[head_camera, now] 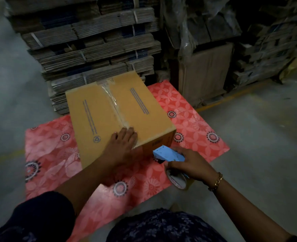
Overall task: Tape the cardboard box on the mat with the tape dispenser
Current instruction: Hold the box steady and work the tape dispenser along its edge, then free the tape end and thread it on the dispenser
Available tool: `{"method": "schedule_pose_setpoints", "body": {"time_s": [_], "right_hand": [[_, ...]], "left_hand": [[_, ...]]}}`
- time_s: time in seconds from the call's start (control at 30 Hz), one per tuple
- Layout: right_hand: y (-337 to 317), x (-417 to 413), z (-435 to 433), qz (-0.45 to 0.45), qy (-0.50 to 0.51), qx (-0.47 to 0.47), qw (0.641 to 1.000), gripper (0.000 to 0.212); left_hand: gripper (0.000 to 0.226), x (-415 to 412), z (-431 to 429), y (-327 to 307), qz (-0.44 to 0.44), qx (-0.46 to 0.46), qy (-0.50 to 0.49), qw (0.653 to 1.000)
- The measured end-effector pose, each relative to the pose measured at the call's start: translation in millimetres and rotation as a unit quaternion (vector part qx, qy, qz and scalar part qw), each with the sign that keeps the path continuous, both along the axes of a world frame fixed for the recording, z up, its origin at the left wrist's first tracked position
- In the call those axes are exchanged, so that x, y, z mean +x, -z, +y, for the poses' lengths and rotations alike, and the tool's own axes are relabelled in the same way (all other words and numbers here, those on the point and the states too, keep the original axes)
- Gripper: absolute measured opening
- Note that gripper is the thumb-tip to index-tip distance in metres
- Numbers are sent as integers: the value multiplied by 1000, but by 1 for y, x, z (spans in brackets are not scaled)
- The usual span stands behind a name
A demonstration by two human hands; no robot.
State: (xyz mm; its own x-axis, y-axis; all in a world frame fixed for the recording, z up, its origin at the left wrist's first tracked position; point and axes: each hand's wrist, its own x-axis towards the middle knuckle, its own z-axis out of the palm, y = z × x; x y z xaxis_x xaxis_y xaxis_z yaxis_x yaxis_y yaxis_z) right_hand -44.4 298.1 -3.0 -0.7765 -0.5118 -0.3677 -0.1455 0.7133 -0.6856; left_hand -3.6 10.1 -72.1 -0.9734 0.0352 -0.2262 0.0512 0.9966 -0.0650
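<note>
A brown cardboard box (98,109) stands closed on a red flowered mat (193,119). A strip of clear tape (112,100) runs along its centre seam from the far edge to the near edge. My left hand (123,142) lies flat, fingers spread, on the near end of that seam at the box's front top edge. My right hand (189,165) grips a blue tape dispenser (167,155) just off the box's near right corner, its nose pointing at the box's side. The tape roll (177,180) shows under my palm.
Tall stacks of strapped flat cardboard (91,41) rise right behind the box. More cartons and plastic-wrapped bundles (205,67) stand at the back right. Grey concrete floor (257,128) with a yellow line surrounds the mat. My knees fill the bottom edge.
</note>
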Motion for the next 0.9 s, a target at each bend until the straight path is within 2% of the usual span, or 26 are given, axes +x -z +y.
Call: {"method": "schedule_pose_setpoints", "body": {"time_s": [0.07,0.1,0.13,0.2,0.27,0.3,0.37,0.43,0.5,0.57,0.6,0.63,0.7,0.73,0.8,0.87,0.9], "right_hand": [[-2,-16,7,-11,-26,-3,1000,55],[-5,-25,11,-14,-47,-4,999,54],[-8,-33,14,-14,-72,0,997,55],[-18,-49,19,-16,-120,16,993,68],[-26,-68,22,-33,-142,29,989,83],[-30,-78,21,-54,-161,24,985,83],[-34,-97,19,-91,-228,20,969,70],[-40,-110,14,-161,-261,-11,952,46],[-64,-119,12,-272,-227,-38,934,31],[-75,-132,14,-342,-160,-31,926,44],[-78,-142,16,-364,-135,-27,921,58],[-81,-149,16,-362,-132,-24,923,73],[-79,-166,15,-330,-98,-65,937,86],[-79,-173,15,-309,-53,-102,944,78],[-79,-179,21,-236,30,-195,952,59],[-81,-168,27,-158,61,-269,948,53],[-80,-158,30,-122,53,-293,947,47]], "left_hand": [[135,-7,3,-22,-92,24,-30,995],[148,-9,10,-36,-107,63,-53,991],[153,-11,22,-50,-93,114,-67,987],[142,-14,55,-71,-32,209,-62,975],[119,-17,93,-83,19,259,-13,966],[105,-19,111,-85,35,274,13,961],[82,-23,137,-86,54,319,16,946],[77,-25,150,-84,59,371,-33,926],[68,-27,159,-82,79,379,-62,920],[57,-29,166,-80,87,385,-104,913],[59,-31,167,-79,94,415,-132,895],[66,-33,168,-79,99,473,-168,859],[81,-34,170,-83,105,614,-262,737],[82,-35,170,-89,100,665,-313,671],[70,-37,171,-101,115,719,-393,561],[59,-40,165,-112,143,769,-417,463],[60,-41,160,-119,141,790,-419,425]]}}
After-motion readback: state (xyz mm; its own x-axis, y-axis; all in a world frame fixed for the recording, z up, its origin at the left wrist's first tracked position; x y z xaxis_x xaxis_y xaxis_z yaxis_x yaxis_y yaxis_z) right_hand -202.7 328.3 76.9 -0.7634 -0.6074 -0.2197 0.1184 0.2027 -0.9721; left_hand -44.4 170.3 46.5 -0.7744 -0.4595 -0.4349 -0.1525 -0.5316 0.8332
